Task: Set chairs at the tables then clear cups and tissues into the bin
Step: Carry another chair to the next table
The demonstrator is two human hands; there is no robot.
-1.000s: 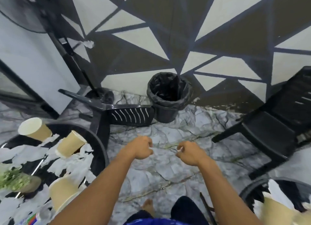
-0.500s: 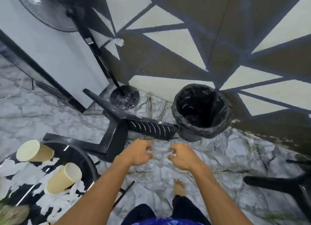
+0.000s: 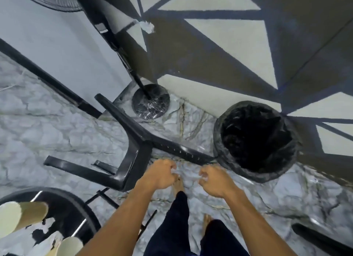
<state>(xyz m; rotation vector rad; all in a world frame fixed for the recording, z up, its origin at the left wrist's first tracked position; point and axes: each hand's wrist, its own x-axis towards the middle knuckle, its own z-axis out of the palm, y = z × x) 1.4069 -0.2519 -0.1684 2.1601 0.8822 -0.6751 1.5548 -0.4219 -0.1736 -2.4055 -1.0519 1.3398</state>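
A black plastic chair (image 3: 137, 146) lies tipped over on the marble floor, legs pointing left, its slatted back reaching toward the black-lined bin (image 3: 256, 141) by the wall. My left hand (image 3: 160, 173) and right hand (image 3: 215, 181) hover side by side just in front of the chair back, fingers curled, holding nothing and touching nothing. At the lower left, a round black table (image 3: 63, 193) carries two paper cups lying on their sides (image 3: 21, 217) (image 3: 70, 246) among torn white tissues (image 3: 44, 238).
A standing fan's round base (image 3: 150, 101) sits in the corner behind the fallen chair, its pole rising up left. Part of another black chair (image 3: 321, 240) shows at the lower right. My bare feet stand on marble between the table and the bin.
I have stepped closer and looked further down, so the fallen chair and bin now sit just ahead of my hands. The second chair has slid almost out of view to the right.
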